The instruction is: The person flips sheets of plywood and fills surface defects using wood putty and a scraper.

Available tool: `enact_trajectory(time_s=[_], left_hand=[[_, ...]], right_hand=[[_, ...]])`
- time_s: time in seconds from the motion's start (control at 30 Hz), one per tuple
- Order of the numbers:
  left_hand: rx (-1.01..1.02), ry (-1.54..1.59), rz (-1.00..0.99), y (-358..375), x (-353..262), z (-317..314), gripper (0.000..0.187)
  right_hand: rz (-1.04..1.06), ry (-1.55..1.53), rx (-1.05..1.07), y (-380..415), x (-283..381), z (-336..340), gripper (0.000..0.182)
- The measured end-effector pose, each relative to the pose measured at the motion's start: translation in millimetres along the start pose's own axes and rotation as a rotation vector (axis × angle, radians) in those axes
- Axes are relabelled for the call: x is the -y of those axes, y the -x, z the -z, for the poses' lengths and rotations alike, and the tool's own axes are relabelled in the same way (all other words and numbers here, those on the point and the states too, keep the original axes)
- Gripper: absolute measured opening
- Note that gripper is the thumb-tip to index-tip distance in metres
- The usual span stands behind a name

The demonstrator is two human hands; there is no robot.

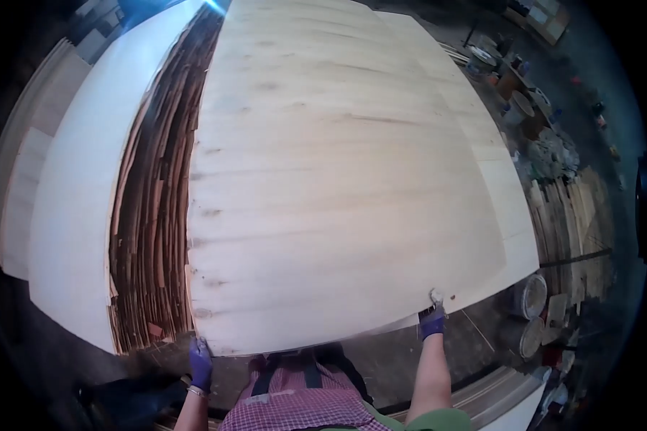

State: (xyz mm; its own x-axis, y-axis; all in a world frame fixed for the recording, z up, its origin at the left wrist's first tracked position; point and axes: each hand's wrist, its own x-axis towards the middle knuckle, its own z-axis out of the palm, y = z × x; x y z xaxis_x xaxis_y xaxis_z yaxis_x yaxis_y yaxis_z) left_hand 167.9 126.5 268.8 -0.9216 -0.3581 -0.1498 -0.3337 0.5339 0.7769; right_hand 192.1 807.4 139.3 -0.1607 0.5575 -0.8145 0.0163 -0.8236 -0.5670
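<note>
A large pale wooden sheet [338, 179] with darker grain streaks and knots lies in front of me. My left hand [201, 365], in a purple glove, is closed at the sheet's near left corner. Near the front right edge is my right hand [432, 321], also gloved in purple, its fingers closed around something I cannot make out; a whitish lump shows at the fingertips. Another pale sheet [510, 194] shows under the right side of the large one.
Left of the sheet runs a stack of dark, ragged-edged veneers [154, 237], then another white sheet [79, 194]. Buckets [530, 296], wood strips [564, 215] and clutter stand at the right. More boards [499, 395] lie at the lower right.
</note>
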Motion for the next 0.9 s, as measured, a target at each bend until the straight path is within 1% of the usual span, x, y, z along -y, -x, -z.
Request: enact_trajectory(time_s=[0.07,0.1,0.13,0.17,0.2,0.23,0.27,0.3,0.33,0.37,0.4,0.43,0.47,0.5,0.53,0.57,0.6,0.63,0.7,0.73,0.8,0.83,0.87,0.9], left_hand=[[0.041,-0.136,-0.051,7.8,-43.1,19.0,0.031],[0.059,-0.177,-0.064,10.9,-69.2,26.8,0.032],[0.032,-0.182,-0.052,20.9,-86.7,31.3,0.032],[-0.008,-0.136,-0.072,24.8,-102.2,30.1,0.032],[-0.060,-0.083,-0.096,24.2,-108.6,31.8,0.033],[-0.118,-0.219,-0.168,24.3,-90.1,33.3,0.033],[-0.178,-0.208,-0.148,29.5,-92.3,41.8,0.033],[-0.127,-0.165,-0.087,25.1,-101.1,47.6,0.032],[-0.073,-0.114,-0.030,26.1,-105.8,52.5,0.032],[-0.113,-0.215,-0.113,14.7,-51.2,60.7,0.030],[-0.123,-0.250,-0.097,4.6,-14.1,74.2,0.029],[-0.121,-0.287,-0.087,0.3,1.3,83.7,0.028],[-0.194,-0.310,0.003,1.1,-3.6,95.4,0.026],[-0.255,-0.335,0.087,-0.2,-15.3,108.3,0.024],[-0.267,-0.322,0.093,-4.7,-12.2,118.5,0.024],[-0.286,-0.348,0.111,-1.3,-1.7,127.9,0.024],[-0.308,-0.369,0.125,-1.5,11.9,133.7,0.024],[-0.315,-0.344,0.133,-6.3,24.9,135.4,0.024],[-0.288,-0.380,0.231,-18.3,56.5,136.0,0.029],[-0.285,-0.360,0.242,-17.3,71.4,129.5,0.029],[-0.271,-0.278,0.201,-29.5,108.2,113.3,0.033],[-0.199,-0.415,0.275,-41.4,143.6,98.4,0.033],[-0.191,-0.394,0.271,-41.7,145.7,89.0,0.033],[-0.192,-0.318,0.196,-42.0,141.1,72.9,0.033]], right_hand=[[0.168,-0.167,0.472,23.9,14.2,-21.6,0.026],[0.024,-0.220,0.454,12.9,20.6,-11.7,0.039],[0.013,-0.149,0.508,8.6,26.5,-1.8,0.041],[0.010,-0.083,0.581,9.5,29.3,-5.8,0.042],[0.001,-0.060,0.593,18.1,31.4,-7.5,0.042],[0.111,-0.024,0.611,7.1,27.1,-1.6,0.043],[0.090,-0.029,0.654,11.4,24.9,2.9,0.044],[0.037,-0.010,0.754,24.9,22.0,-0.1,0.050],[0.012,0.057,0.809,64.7,18.3,-11.0,0.064],[0.018,0.110,0.811,50.0,1.5,-0.5,0.059],[-0.008,0.016,0.859,7.5,-25.0,21.1,0.058],[0.084,0.146,0.860,59.1,-32.1,12.4,0.058],[-0.060,0.014,0.872,60.3,-51.0,23.5,0.058],[-0.033,0.087,1.221,103.1,-50.2,6.4,0.057],[-0.028,0.236,0.885,163.4,-49.2,-2.9,0.045],[-0.015,0.381,0.525,204.0,-42.8,1.4,0.034],[-0.057,0.404,0.536,208.0,-49.1,5.4,0.033],[-0.075,0.405,0.602,207.7,-53.2,6.4,0.033],[-0.068,0.422,0.656,210.7,-56.2,6.6,0.033],[-0.045,0.440,0.663,215.0,-52.4,9.1,0.033],[0.008,0.464,0.664,222.9,-40.8,10.4,0.033],[0.053,0.476,0.660,229.4,-32.1,11.3,0.033],[0.109,0.483,0.658,237.1,-24.1,12.6,0.033],[0.139,0.491,0.657,248.1,-18.7,16.6,0.033]])
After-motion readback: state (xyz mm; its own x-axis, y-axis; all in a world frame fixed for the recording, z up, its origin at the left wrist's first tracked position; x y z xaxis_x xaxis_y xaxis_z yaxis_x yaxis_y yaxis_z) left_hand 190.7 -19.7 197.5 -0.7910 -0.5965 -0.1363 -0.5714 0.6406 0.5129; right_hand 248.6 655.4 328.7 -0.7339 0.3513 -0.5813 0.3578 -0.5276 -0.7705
